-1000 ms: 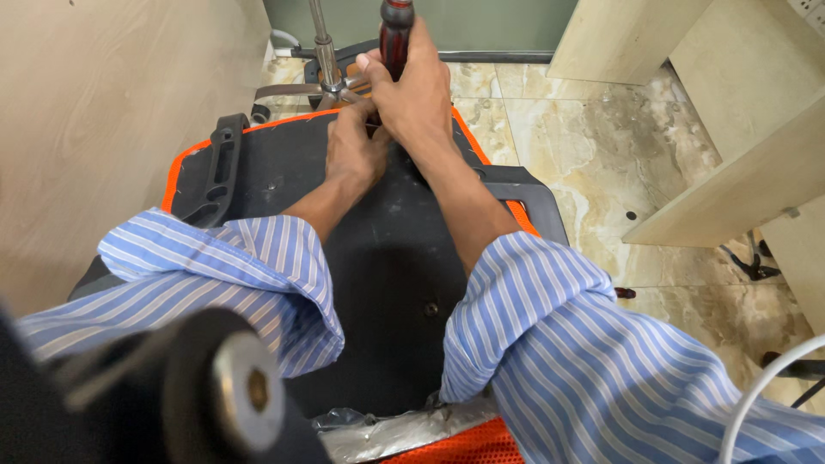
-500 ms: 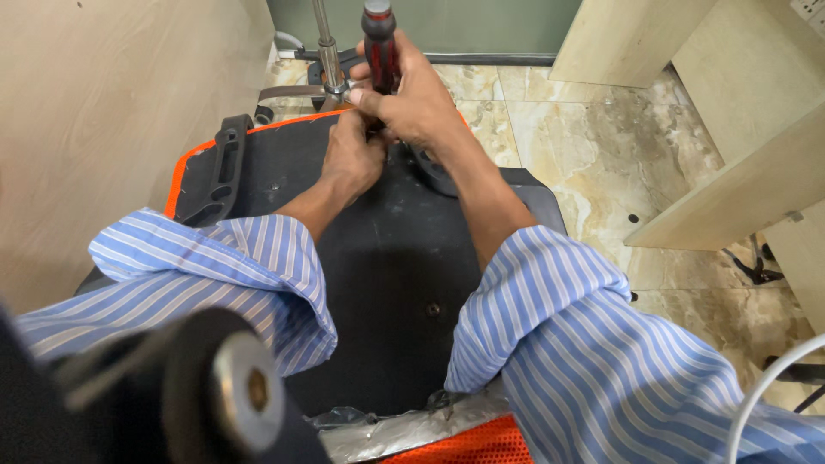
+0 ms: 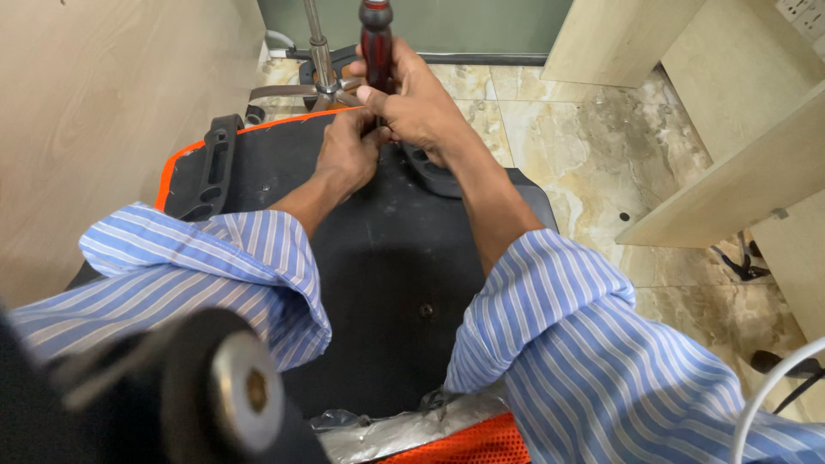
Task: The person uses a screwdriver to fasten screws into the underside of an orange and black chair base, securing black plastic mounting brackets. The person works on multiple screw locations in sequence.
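We cannot make out the screwdriver (image 3: pixel 377 43) tip; both hands cover it. The right hand (image 3: pixel 421 107) is closed round its dark red handle, upright at the far edge of the black chair underside (image 3: pixel 387 258). The left hand (image 3: pixel 348 155) pinches closed beneath, contents hidden. Since the earlier frame, the handle has shifted slightly left. Marble floor (image 3: pixel 584 146) lies right.

Right hand (image 3: pixel 421 107) (gripping) on screwdriver (image 3: pixel 376 43)

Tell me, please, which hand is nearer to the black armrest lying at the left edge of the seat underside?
Left. The left hand is right of the armrest, apart; the right hand, gripping the screwdriver, is farther.
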